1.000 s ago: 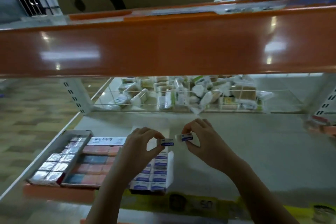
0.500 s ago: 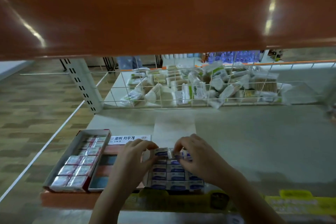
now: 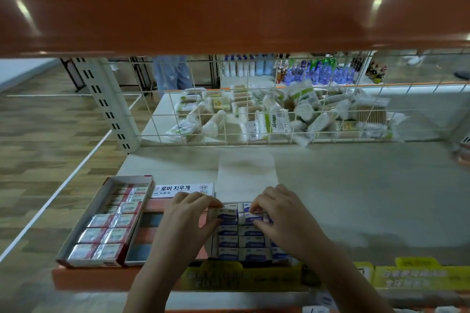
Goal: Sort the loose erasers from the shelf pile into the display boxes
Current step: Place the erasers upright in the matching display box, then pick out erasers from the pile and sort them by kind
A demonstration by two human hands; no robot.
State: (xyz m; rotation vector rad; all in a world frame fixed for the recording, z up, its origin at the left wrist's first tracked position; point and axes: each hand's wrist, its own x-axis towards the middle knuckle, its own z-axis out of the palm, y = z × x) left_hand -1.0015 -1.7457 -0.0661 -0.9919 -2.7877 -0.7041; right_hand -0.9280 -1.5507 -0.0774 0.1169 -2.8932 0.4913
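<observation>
Your left hand (image 3: 187,221) pinches eraser (image 3: 223,214), right hand (image 3: 284,216) another (image 3: 250,217), over blue-white display box (image 3: 241,249) at shelf (image 3: 356,198) front edge; box's near right corner hidden by wrist.

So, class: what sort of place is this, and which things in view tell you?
Most likely a shop aisle: erasers in display boxes on an orange-edged shelf, yellow price labels along it, and bottled goods on racks behind.

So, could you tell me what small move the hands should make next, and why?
Probably press both erasers down flat and let go. The left hand and right hand each pinch a blue-and-white eraser at the far row of the blue eraser box, and the left one looks tilted, not yet seated.
</observation>
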